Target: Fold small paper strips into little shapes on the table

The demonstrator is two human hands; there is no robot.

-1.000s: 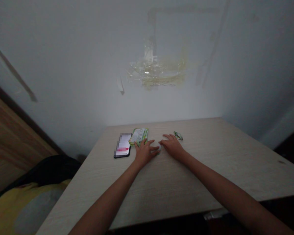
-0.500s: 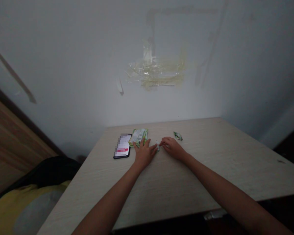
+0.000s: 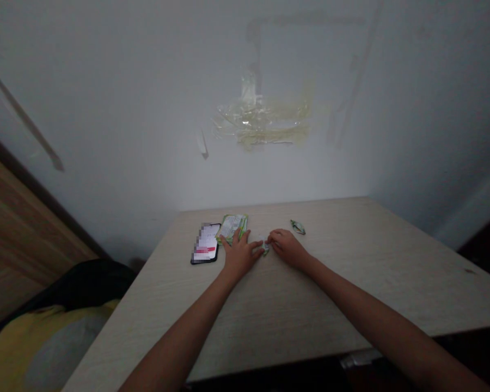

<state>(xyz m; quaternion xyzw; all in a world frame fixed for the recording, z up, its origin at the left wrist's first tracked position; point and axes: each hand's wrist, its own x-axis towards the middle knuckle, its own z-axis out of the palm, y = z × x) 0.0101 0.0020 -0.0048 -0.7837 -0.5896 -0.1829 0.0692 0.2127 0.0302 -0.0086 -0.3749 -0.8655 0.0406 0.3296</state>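
Observation:
A small green-and-white piece (image 3: 265,248), perhaps a bit of wrapper, lies on the table between my hands. My left hand (image 3: 240,257) rests with spread fingers; its thumb and index finger reach the left side of this piece. The other fingertips touch the lower edge of a flat green-and-white packet (image 3: 233,224). On the right side, my right hand (image 3: 285,246) has its fingers curled and pinched at the piece's upper edge. Its fingertips partly hide what they grip.
Left of the packet lies a phone (image 3: 206,244) with a lit, partly blurred screen. A crumpled green wrapper (image 3: 298,227) sits beyond my right hand. The pale wooden table (image 3: 351,256) meets a wall (image 3: 147,109) marked with old tape (image 3: 265,122). Yellow-grey fabric (image 3: 53,343) is at lower left.
The small piece between my hands shows more of its green side and sits slightly lower. Both hands stay almost in place, and the view has shifted a little.

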